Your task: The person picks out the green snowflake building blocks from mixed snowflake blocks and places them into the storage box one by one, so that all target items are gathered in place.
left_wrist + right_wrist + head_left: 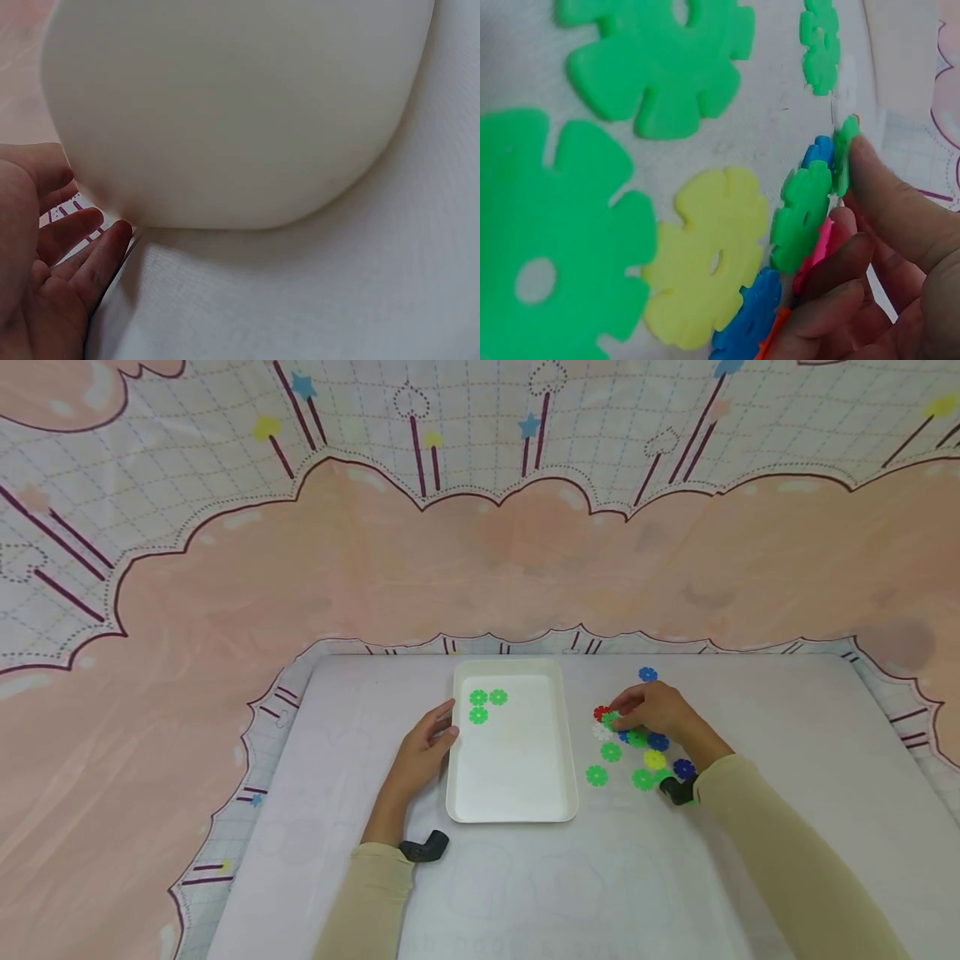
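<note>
A white tray (513,768) lies at the middle of the table, holding three green snowflake discs (478,697) near its far left corner. My left hand (423,752) rests against the tray's left side, fingertips touching the wall; the left wrist view shows these fingers (97,262) loosely extended. At the right, my right hand (656,710) pinches a green snowflake disc (846,154) between thumb and fingers, over the loose pile. Close to it lie a red disc (601,713), a white disc (601,732) and another green disc (802,217). Part of the pile is hidden beneath this hand.
Several more discs spread right of the tray: green (596,775), yellow (655,760) and dark blue (684,768). A blue disc (648,674) sits apart toward the back. Patterned cloth (480,568) rises behind the white table (510,893).
</note>
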The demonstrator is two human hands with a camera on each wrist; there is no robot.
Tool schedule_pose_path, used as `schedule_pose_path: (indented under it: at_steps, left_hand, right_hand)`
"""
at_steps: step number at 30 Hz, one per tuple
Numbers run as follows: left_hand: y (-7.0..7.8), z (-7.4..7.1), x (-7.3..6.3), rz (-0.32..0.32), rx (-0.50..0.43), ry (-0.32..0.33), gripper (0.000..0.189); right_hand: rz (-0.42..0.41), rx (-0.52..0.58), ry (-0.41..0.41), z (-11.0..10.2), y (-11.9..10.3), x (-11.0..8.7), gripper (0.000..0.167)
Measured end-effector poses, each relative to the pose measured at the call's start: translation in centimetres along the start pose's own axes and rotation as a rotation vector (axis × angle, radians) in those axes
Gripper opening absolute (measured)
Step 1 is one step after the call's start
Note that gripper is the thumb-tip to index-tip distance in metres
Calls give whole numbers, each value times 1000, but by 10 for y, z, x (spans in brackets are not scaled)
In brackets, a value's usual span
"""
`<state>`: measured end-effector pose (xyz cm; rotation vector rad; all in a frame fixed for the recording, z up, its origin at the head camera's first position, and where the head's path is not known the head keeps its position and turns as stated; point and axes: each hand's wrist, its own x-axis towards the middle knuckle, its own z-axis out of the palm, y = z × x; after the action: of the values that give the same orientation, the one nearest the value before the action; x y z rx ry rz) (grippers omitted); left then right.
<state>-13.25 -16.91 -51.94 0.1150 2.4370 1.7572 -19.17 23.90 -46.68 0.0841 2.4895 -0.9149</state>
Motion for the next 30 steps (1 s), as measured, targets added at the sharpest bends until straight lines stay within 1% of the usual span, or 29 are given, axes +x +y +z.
schedule_pose_path:
  at_steps: [4,9,15,22,25,30]
  left_hand:
    - [-1,0,1,-9,-3,-2,53]
    - [-1,0,1,-5,-2,-4,53]
    - [0,0,0,-2,-6,-4,54]
    - [-1,0,0,5,-13,-5,54]
    - [-1,0,0,6,-7,-6,54]
    - [-2,0,1,9,-6,-4,54]
  right_hand:
    - [17,-22,13,2,1,2,39]
    - [17,-40,21,2,0,2,37]
    - [6,-24,12,2,1,3,34]
    - [2,12,-16,-2,2,3,29]
    - [-23,26,-31,-3,3,2,29]
    - [-22,23,-36,-4,1,1,29]
